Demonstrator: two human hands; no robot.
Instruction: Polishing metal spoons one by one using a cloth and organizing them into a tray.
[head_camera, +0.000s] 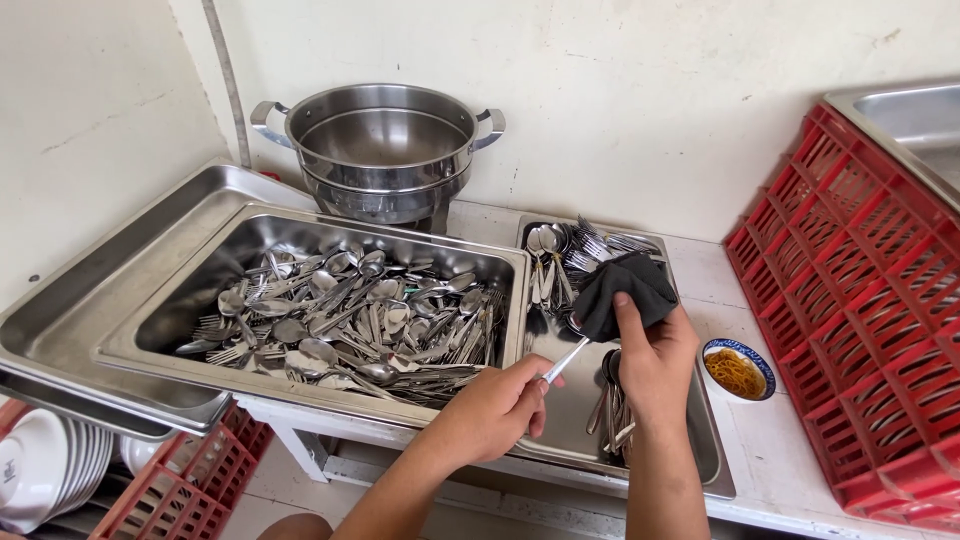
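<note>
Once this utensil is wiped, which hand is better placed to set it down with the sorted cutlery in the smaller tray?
Probably the left hand: it already grips the utensil's handle beside the smaller tray. The right hand is busy holding the black cloth around its other end.

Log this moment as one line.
left hand: holds utensil handle | right hand: grips black cloth around its end | below: steel tray | left: pan of cutlery

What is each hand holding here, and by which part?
Left hand grips a steel utensil by its handle end; right hand bunches a black cloth around its other end.
</note>
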